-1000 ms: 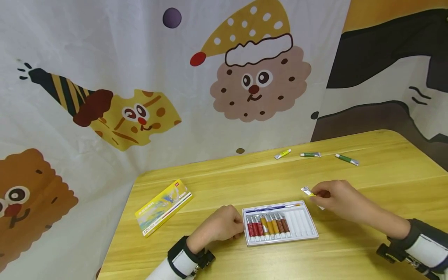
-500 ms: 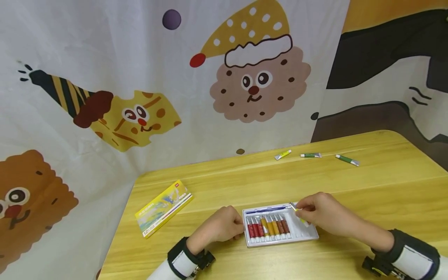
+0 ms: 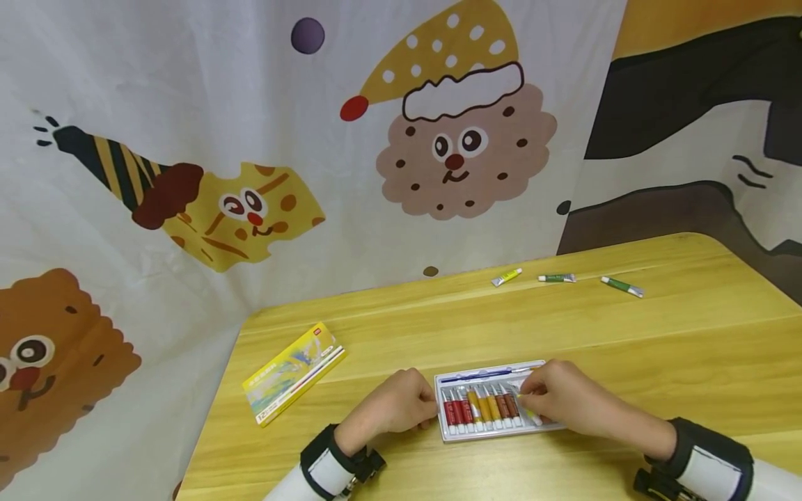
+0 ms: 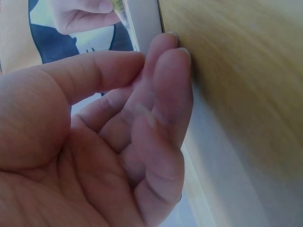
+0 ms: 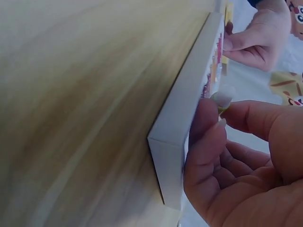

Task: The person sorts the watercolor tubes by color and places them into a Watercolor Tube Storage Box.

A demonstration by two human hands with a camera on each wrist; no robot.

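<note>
A white plastic tray (image 3: 479, 437) holds a row of red, ochre and brown paint tubes (image 3: 487, 406). Along its back lies a blue-handled paintbrush (image 3: 476, 376). My right hand (image 3: 567, 398) pinches a yellow paint tube (image 3: 533, 417) between thumb and fingers, over the tray's right part beside the brown tubes. The tube's white cap (image 5: 223, 97) points toward the camera in the right wrist view. At the tray's left end, my left hand (image 3: 401, 400) grips the edge, thumb and index finger at the rim. The right hand hides the tray's right back corner.
A yellow paint box (image 3: 294, 374) lies slanted at the table's left. Along the back lie a yellow tube (image 3: 507, 277) and two green tubes, one in the middle (image 3: 556, 277) and one farther right (image 3: 622, 287). A printed curtain (image 3: 351, 236) hangs behind the table.
My right hand has carried the yellow tube leftward from the table right of the tray to over the tray, lowering it beside the brown tubes. The left hand stays at the left edge.
</note>
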